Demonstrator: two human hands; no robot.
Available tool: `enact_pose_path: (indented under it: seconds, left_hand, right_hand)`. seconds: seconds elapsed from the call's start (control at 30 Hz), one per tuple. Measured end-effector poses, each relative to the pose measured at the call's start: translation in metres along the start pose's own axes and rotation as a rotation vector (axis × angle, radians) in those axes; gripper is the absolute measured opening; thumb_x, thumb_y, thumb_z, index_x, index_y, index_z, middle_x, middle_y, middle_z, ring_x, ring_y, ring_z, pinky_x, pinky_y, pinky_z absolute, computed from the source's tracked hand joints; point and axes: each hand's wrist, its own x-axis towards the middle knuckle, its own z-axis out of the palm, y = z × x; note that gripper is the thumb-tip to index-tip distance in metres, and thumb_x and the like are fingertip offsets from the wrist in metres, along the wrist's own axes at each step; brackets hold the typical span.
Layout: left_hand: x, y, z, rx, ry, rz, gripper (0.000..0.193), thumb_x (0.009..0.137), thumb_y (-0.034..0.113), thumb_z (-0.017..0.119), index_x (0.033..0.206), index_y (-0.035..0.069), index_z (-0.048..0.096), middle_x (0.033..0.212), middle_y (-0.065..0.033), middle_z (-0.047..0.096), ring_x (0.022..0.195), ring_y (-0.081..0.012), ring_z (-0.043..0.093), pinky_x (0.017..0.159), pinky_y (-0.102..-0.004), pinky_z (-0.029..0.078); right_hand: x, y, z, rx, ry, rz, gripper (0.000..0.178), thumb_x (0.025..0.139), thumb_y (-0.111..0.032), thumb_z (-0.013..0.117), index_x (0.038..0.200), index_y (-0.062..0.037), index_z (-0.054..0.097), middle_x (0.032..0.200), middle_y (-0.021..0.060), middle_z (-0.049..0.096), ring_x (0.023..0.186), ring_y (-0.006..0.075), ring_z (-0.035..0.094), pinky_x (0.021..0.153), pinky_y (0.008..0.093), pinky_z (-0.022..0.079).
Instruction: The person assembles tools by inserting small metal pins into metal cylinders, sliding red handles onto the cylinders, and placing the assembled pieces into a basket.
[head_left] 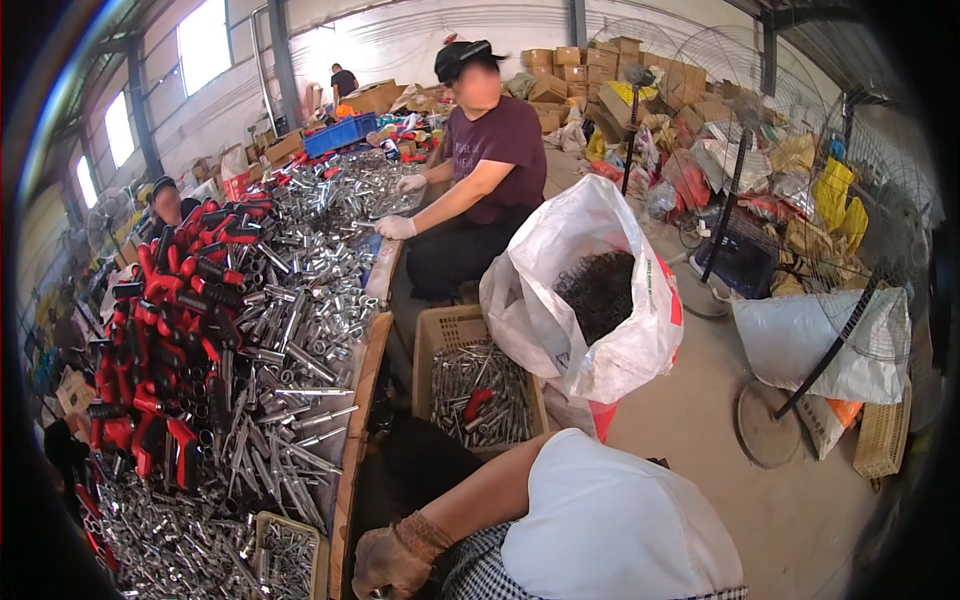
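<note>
- The right hand [395, 560], in a brownish glove, is at the near right edge of the bench [362, 425]; its fingers curl downward, and I cannot tell whether the grip pinches anything. The left hand is out of view, so its grip cannot be told.
- Just beside that hand, on the bench's near end, a small basket [322, 565] holds small metal parts [287, 556].
- Loose metal pieces [165, 545] cover the bench's near left.
- Right of the bench, a yellowish crate [425, 375] holds metal rods [460, 375] and one red piece [478, 404].
- Red-and-black handles [165, 330] pile high on the bench's left, partly blocking a person [166, 203] behind.
- Farther right of the bench, an open white sack [640, 350] with red and green print, too slanted to read, holds dark wiry stuff [598, 290].
- Well right of the bench, a fan stand [767, 425] rises before stacked bags.
- A co-worker [495, 150], light lettering on the shirt, sits at the bench's right side.
- Toward the bench's far end is a blue bin [340, 135]; beyond, cardboard boxes [590, 70].
</note>
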Motion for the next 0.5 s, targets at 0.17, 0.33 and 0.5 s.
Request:
enact_pose_path:
  seconds: [0.17, 0.33, 0.5]
  left_hand:
    - [-0.022, -0.031, -0.008, 0.084, -0.097, 0.237, 0.012, 0.088, 0.015, 0.061, 0.084, 0.005, 0.067, 0.058, 0.0037, 0.055, 0.044, -0.0039, 0.043, 0.04, -0.0198, 0.03]
    - [-0.037, -0.031, 0.003, 1.029, 0.239, 0.361, 0.014, 0.092, 0.024, 0.058, 0.092, 0.013, 0.067, 0.059, 0.006, 0.054, 0.042, -0.0025, 0.041, 0.037, -0.0212, 0.03]
    - [-0.046, -0.046, 0.011, 0.913, 0.27, 0.274, 0.015, 0.092, 0.024, 0.058, 0.092, 0.013, 0.067, 0.06, 0.0055, 0.055, 0.042, -0.0032, 0.042, 0.037, -0.0214, 0.03]
  right_hand:
    - [0.007, 0.011, 0.014, 0.049, 0.054, -0.069, 0.03, 0.074, -0.033, 0.072, 0.094, -0.0112, 0.066, 0.083, 0.0102, 0.067, 0.081, 0.0316, 0.065, 0.071, 0.0427, 0.05]
    - [0.014, -0.015, 0.004, -0.056, -0.044, 0.07, 0.034, 0.079, -0.043, 0.069, 0.095, -0.0126, 0.067, 0.089, 0.0098, 0.068, 0.083, 0.0299, 0.065, 0.07, 0.0411, 0.05]
    - [0.021, -0.015, 0.016, -0.006, 0.066, 0.009, 0.027, 0.079, -0.038, 0.069, 0.088, -0.0131, 0.067, 0.082, 0.0096, 0.067, 0.074, 0.0311, 0.064, 0.063, 0.0416, 0.049]
